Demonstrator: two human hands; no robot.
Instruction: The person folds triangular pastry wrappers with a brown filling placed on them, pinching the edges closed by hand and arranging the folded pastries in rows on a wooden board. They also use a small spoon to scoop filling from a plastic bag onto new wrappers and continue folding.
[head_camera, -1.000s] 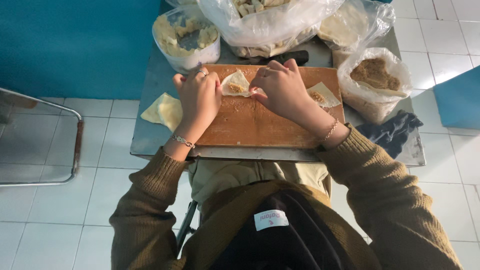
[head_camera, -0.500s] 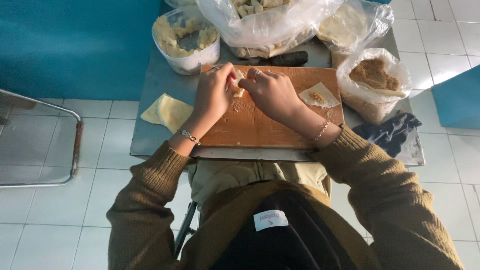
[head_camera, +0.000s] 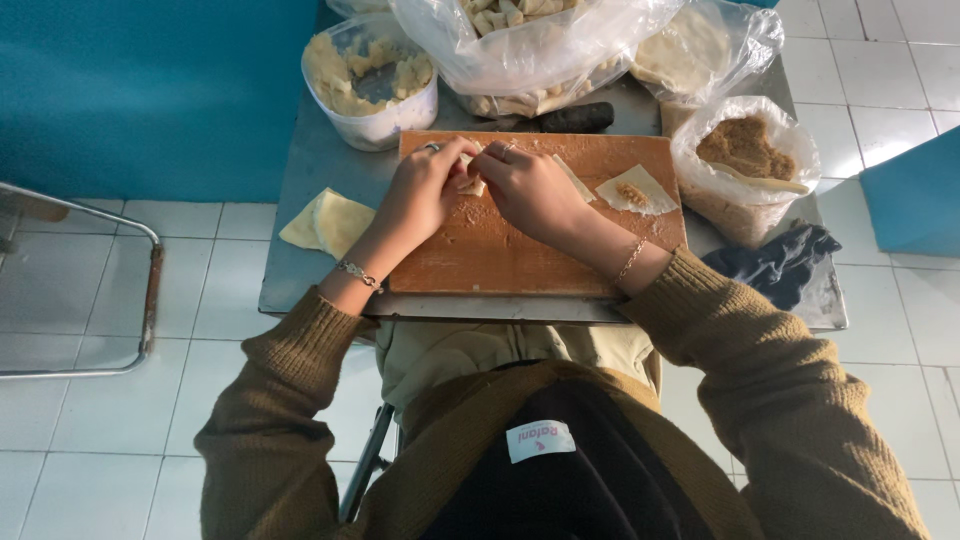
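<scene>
My left hand (head_camera: 420, 190) and my right hand (head_camera: 530, 190) meet over the far part of a wooden cutting board (head_camera: 500, 250), fingers pinched together on a small pale dough wrapper (head_camera: 470, 185) held between them. Most of that wrapper is hidden by my fingers. A second square wrapper with brown filling (head_camera: 633, 190) lies flat on the board to the right of my right hand. A strip of dough (head_camera: 572, 177) lies beside it.
On the small metal table (head_camera: 310, 180): a plastic tub of pale dough (head_camera: 370, 70), a big clear bag of folded pieces (head_camera: 530, 50), a bag of brown filling (head_camera: 745, 160), loose wrappers (head_camera: 325, 222) at left, a dark cloth (head_camera: 775, 265) at right. A metal chair frame (head_camera: 150, 290) stands left.
My hands lifted the wrapper that lay on the board and drew together around it, moving toward the board's far edge. The filled wrapper at right stayed put.
</scene>
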